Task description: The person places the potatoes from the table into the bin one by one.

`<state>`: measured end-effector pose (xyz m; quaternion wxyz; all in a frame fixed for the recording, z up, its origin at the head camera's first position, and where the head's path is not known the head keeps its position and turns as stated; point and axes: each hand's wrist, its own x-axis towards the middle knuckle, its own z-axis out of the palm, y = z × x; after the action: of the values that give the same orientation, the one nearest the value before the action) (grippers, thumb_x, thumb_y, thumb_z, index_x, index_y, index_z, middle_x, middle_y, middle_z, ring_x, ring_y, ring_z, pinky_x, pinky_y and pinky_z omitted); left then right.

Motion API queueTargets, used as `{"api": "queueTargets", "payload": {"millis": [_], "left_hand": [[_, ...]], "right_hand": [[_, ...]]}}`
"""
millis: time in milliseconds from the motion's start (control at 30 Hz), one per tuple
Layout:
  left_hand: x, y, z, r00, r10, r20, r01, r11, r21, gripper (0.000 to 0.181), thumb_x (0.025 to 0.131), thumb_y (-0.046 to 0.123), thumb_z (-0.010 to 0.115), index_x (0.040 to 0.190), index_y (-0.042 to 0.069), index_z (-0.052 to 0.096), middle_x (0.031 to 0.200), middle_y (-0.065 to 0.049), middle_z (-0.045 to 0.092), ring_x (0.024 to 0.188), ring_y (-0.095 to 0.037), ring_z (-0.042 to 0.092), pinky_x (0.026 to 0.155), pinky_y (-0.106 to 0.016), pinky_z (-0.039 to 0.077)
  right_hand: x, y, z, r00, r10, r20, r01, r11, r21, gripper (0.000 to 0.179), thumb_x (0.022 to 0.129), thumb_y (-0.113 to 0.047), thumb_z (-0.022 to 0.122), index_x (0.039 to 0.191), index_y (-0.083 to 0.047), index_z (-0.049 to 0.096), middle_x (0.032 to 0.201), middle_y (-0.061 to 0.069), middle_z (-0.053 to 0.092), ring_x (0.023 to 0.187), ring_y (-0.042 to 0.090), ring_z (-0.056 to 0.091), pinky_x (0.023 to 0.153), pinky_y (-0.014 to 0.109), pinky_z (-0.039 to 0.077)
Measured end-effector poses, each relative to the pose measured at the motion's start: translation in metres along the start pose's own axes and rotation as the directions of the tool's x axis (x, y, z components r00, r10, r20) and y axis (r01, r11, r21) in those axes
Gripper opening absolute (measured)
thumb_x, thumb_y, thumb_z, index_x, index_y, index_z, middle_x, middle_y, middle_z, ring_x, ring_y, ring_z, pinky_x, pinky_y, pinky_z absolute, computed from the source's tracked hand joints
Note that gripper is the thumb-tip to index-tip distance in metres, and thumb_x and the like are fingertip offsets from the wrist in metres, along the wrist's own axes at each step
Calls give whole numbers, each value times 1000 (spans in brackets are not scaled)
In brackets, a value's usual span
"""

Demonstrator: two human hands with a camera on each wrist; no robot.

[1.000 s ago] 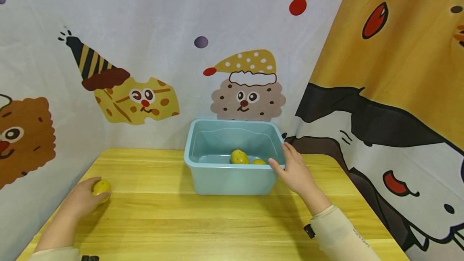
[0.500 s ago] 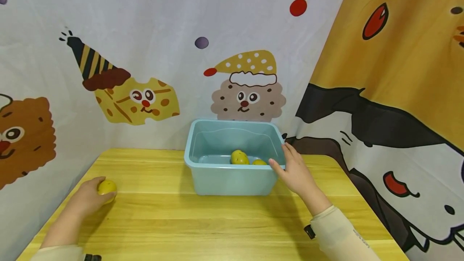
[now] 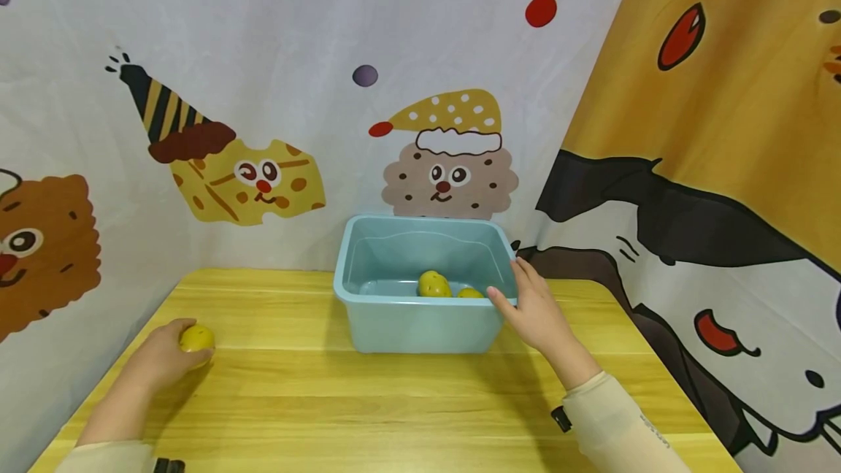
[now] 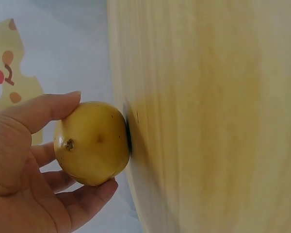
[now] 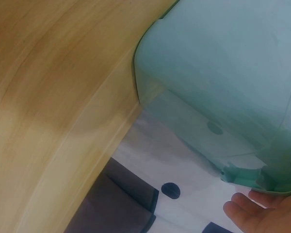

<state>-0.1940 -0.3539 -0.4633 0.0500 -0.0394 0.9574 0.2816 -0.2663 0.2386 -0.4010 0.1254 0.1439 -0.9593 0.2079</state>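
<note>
In the head view, my left hand (image 3: 154, 356) holds a round yellow fruit (image 3: 197, 339) near the table's left edge. The left wrist view shows the thumb on one side of the fruit (image 4: 94, 141) and curled fingers on the other; its underside meets or nearly meets the tabletop. A pale blue plastic bin (image 3: 420, 327) stands at the back of the table. My right hand (image 3: 539, 312) rests at its right front corner, thumb on the front rim and fingers extended along the right rim. Inside lie two yellow fruits (image 3: 434, 284), one partly hidden by the front wall.
The wooden table (image 3: 282, 400) ends at a white curtain (image 3: 276, 35) printed with cartoon figures. On the right hangs an orange, black and white cartoon print (image 3: 657, 130), close beside the table's edge.
My left hand has shifted slightly to the right along the table, and the yellow fruit in it has moved along too. My right hand and the bin have stayed in place.
</note>
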Motion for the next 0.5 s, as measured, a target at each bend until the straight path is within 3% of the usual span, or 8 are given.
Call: {"api": "queueTargets", "payload": {"millis": [300, 500], "left_hand": [[-1, 6, 0, 997, -54, 46, 54, 999, -3, 98, 90, 53, 67, 144, -19, 28, 137, -48, 36, 117, -65, 42, 87, -68, 44], [-2, 9, 1, 997, -72, 41, 72, 997, 7, 97, 91, 55, 66, 144, -18, 30, 137, -48, 37, 118, -64, 42, 88, -68, 44]], "right_hand": [[0, 1, 0, 1000, 2, -2, -2, 1000, 5, 88, 100, -61, 45, 155, 5, 26, 162, 24, 20, 144, 49, 25, 109, 69, 28], [0, 1, 1, 1000, 0, -5, 0, 1000, 4, 88, 100, -62, 45, 155, 5, 26, 162, 24, 21, 144, 49, 26, 109, 69, 29]]}}
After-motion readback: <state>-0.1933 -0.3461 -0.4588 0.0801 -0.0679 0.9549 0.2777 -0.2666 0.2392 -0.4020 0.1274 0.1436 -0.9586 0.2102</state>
